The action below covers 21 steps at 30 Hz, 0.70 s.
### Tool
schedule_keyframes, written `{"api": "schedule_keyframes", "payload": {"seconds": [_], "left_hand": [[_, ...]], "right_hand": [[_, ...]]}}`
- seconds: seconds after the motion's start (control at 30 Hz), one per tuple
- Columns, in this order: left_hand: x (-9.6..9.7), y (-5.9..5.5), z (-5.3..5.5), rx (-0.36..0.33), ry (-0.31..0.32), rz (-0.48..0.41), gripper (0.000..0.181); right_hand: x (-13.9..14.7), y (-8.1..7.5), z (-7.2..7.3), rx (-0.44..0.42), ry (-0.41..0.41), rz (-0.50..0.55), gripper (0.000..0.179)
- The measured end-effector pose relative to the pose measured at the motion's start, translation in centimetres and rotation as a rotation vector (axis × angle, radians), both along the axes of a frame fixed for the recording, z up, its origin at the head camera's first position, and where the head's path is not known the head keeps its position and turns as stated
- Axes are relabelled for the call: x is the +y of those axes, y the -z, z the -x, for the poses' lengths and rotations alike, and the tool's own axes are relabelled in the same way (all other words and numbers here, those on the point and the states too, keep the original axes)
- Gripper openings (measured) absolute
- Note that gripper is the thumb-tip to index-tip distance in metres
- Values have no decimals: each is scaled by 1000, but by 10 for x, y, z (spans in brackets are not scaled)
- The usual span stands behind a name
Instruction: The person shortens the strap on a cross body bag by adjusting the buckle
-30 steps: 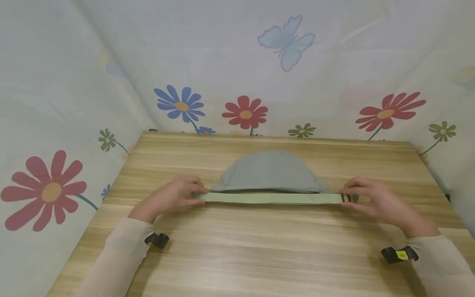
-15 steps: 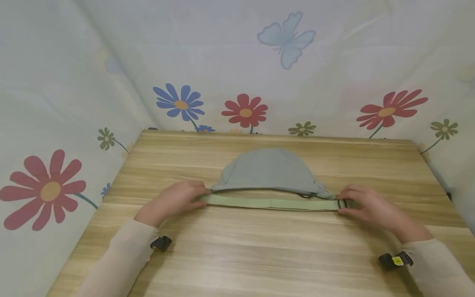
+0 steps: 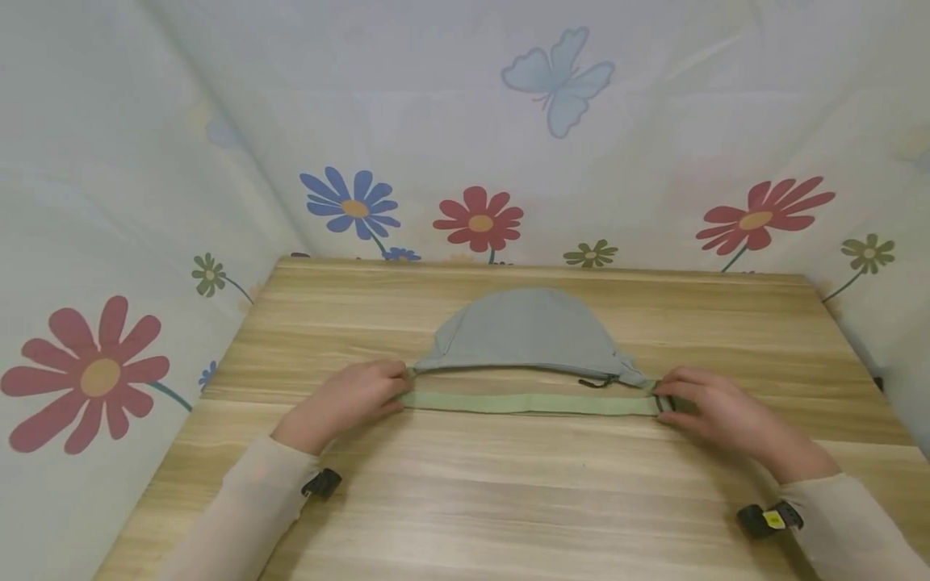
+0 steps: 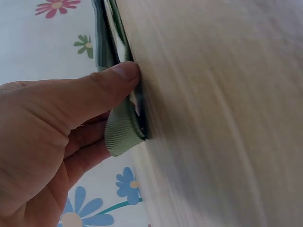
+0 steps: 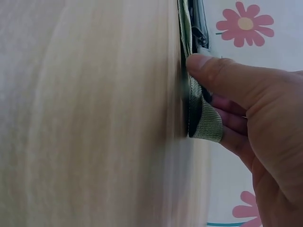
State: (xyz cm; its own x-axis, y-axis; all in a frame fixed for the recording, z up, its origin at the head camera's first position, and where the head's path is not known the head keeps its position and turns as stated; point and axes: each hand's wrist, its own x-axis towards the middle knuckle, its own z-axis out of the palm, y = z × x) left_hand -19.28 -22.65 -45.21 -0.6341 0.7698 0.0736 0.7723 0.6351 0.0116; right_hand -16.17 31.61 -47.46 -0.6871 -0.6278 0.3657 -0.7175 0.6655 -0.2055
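A grey half-moon waist bag (image 3: 526,331) lies on the wooden table, its curved side away from me and its zip edge toward me. Its light green webbing strap (image 3: 530,402) runs straight along the near side. My left hand (image 3: 345,403) pinches the strap's left end between thumb and fingers; in the left wrist view the strap (image 4: 124,127) loops round behind the thumb. At the other end my right hand (image 3: 726,415) pinches the strap by its dark slider (image 3: 664,403). A folded strap loop (image 5: 208,124) shows below the right thumb, with the zip (image 5: 199,30) above it.
The wood-grain table (image 3: 508,500) reaches back to a pale curtain (image 3: 407,97) printed with flowers and a butterfly. Its side edges slope outward toward me. Black wrist cameras (image 3: 321,482) sit at both sleeves.
Both hands have come slightly inward and toward me. The strap has moved nearer to me, so a gap shows between it and the bag, and the zip pull has come into sight.
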Motion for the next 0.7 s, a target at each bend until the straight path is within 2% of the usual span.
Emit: {"api": "schedule_keyframes", "payload": {"seconds": [0.2,0.4,0.53,0.7], "left_hand": [[2,-1,-2,-7,6,4,21],[2,-3,-5,-91,-13,-80,24],[3,-7,-6,-120,-5,-129,19],[5,-10,-6,-117,13,-166,16]], "right_hand": [[1,1,-2,31,-5,23,46],[2,-2,-6,52,-8,60,40],[2,-4,-8,62,-28,83,35],[2,-6,-8,75,-52,95,50]]}}
